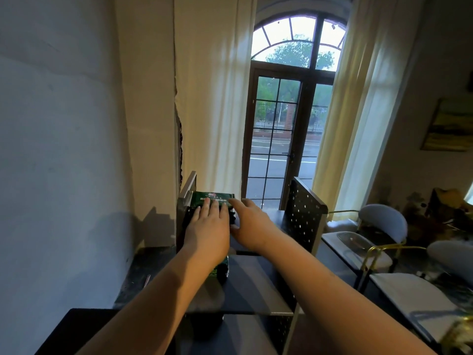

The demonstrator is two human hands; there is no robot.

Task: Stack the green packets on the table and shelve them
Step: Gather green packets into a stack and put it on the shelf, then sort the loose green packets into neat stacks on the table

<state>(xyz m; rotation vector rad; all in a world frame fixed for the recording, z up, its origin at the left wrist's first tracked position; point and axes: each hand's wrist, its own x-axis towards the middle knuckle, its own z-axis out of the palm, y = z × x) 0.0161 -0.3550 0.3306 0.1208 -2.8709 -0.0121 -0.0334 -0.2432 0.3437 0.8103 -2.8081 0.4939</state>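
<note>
A stack of green packets (213, 197) is seen on the upper board of a dark shelf (256, 285), pushed close to the left panel (188, 185) of it. The left hand (208, 226) is laid flat on the top packet; its fingers (212, 206) are straight and a little apart, and nothing is clamped by them. The right hand (252, 224) is placed at 3 o'clock of the stack, touching its right side. Its fingers are kept straight and together, with the tips at the top right corner of the stack, and the thumb (235, 226) is turned down beside the packets. How hard the stack is pressed cannot be told. A second green piece (219, 267) is partly shown under the left wrist, at 6 o'clock of the stack; whether it belongs to the same stack cannot be told. At 3 o'clock of the hands the right panel (304, 213), with many small holes, is standing upright, well apart from the packets. At 12 o'clock a tall arched window (281, 129) is seen between pale curtains (212, 98). At 9 o'clock a plain wall (64, 149) is found. At 3 to 4 o'clock grey chairs (384, 221) with gold legs are placed, and at 2 o'clock a painting (450, 126) is hung.
</note>
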